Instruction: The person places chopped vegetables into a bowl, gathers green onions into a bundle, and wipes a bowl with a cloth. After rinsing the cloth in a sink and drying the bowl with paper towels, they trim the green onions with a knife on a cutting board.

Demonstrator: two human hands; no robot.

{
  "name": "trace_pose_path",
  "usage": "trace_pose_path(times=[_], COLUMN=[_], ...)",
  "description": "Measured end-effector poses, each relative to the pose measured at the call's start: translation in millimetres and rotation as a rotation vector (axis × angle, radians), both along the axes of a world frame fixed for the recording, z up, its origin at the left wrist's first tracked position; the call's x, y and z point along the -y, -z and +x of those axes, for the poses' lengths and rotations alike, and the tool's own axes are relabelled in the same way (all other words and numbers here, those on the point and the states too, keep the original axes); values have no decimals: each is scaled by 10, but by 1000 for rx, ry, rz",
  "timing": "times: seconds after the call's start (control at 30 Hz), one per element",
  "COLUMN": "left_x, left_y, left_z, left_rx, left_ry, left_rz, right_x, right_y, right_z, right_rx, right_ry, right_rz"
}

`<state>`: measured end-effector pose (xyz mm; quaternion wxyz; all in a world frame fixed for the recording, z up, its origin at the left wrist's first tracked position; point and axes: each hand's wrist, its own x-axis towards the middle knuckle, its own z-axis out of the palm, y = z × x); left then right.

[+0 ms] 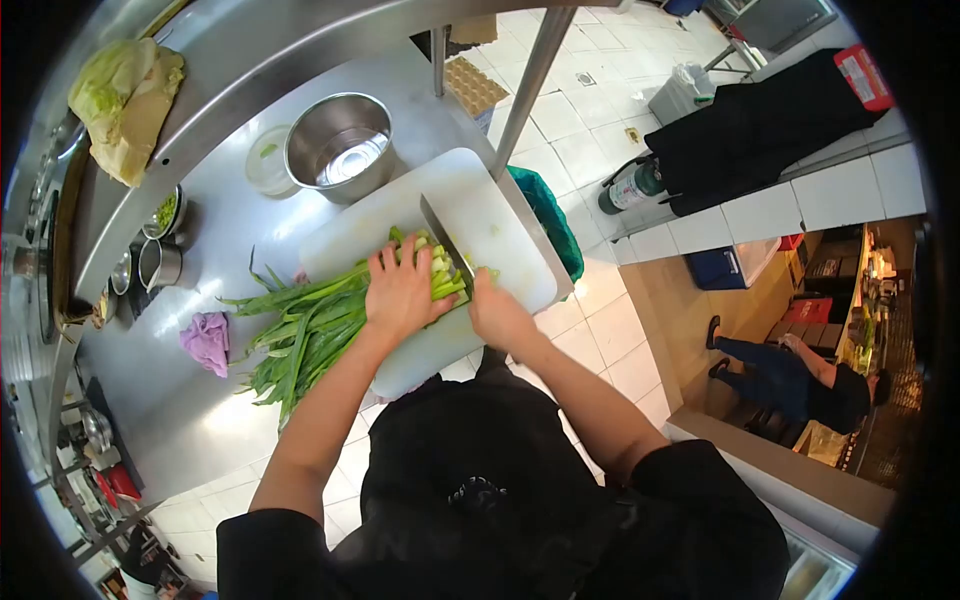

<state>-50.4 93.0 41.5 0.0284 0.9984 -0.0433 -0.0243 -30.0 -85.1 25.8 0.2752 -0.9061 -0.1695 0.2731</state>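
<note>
On the board [470,190] — left hand [400,290] pins scallions [310,325], right hand [497,312] grips knife [445,240].

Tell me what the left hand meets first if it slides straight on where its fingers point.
Probably the knife, whose blade crosses the green onions just beyond the left hand; depth is hard to judge.

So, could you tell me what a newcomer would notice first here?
The eye goes first to the middle: the left hand presses a bunch of green onions onto the white cutting board while the right hand holds a knife at their cut ends. Just beyond the board stands a steel bowl, and a cabbage lies on the shelf at upper left.
</note>
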Motion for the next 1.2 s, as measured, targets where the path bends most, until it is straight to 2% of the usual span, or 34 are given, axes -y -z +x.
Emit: trace_pose_path(times=[0.1,0.2,0.3,0.53,0.63,0.8,1.2], left_x=[-4,-7,0,-49,-62,-46,-24], left_y=[34,37,47,44,53,72,97], left_z=[-8,-4,-8,6,-10,4,-10], left_rx=[11,37,32,48,52,41,95], left_ry=[5,15,3,13,21,-2,-43], left_rz=[-18,0,-40,-62,-114,-105,-83], right_x=[-31,84,-44,31,86,120,141], right_y=[-315,-453,161,-7,-129,-400,59], right_z=[233,59,-70,213,126,13,-159], right_rx=[-12,-35,52,73,109,24,48], right_ry=[-80,-123,18,-18,-25,-11,63], right_rz=[-46,-16,5,129,92,51,64])
